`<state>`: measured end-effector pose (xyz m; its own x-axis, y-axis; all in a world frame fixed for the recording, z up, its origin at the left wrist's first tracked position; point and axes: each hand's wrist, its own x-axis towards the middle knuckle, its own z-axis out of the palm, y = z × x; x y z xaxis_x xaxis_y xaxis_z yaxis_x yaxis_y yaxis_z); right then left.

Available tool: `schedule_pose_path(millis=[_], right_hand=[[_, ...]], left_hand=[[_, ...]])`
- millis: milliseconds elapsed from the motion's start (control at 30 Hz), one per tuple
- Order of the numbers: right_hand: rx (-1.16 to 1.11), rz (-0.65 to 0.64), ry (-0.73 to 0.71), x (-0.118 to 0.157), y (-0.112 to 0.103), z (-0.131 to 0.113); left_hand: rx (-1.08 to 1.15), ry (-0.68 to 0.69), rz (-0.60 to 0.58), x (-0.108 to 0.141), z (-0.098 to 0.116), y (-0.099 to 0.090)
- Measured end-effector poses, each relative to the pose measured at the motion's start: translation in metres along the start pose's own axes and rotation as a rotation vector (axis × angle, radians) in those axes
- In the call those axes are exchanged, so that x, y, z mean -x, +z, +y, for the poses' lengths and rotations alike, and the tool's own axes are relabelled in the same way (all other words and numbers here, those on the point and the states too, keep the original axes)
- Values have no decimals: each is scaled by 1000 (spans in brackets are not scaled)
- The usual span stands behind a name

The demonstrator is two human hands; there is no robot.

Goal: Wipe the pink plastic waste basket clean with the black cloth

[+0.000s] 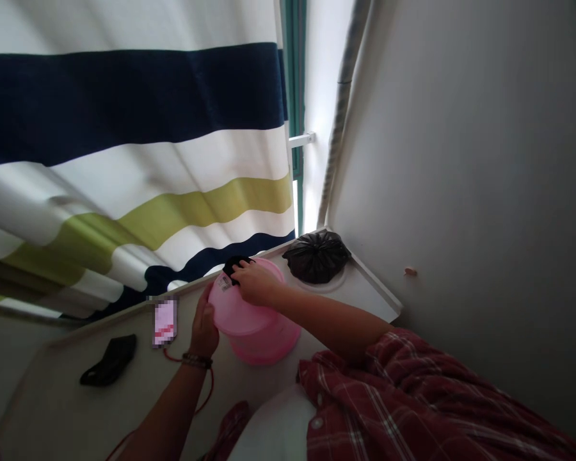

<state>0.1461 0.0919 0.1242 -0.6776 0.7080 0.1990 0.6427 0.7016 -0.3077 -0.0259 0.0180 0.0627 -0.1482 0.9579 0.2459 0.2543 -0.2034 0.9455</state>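
Note:
A pink round plastic container (264, 339) is tilted on the white surface, its flat round face turned up towards me. My left hand (205, 326) grips its left edge, the thumb and fingers wrapped round the rim. On the upper part of that face, my right hand (252, 282) presses a black cloth (235, 264), fingers bent over it. A small white label (223, 282) shows on the pink face beside the cloth.
A full black plastic bag (317, 257) stands in the back right corner. On the left lie a blurred-out pink item (165, 322) with a red cord and a folded black bag (109, 360). A striped curtain (211, 205) hangs behind; a grey wall (461, 160) rises on the right.

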Motion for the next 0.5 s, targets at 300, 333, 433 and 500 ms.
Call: schedule_pose_path(millis=[300, 333, 433, 500], right_hand=[[-152, -70, -344, 40, 2, -34], [-177, -89, -358, 47, -2, -34], [-236, -139, -386, 68, -12, -28], [-285, -174, -358, 81, -19, -22]], left_hand=[[7, -7, 131, 3, 0, 4], [10, -6, 132, 4, 1, 3], [22, -8, 118, 4, 1, 3], [37, -9, 104, 4, 0, 2]])
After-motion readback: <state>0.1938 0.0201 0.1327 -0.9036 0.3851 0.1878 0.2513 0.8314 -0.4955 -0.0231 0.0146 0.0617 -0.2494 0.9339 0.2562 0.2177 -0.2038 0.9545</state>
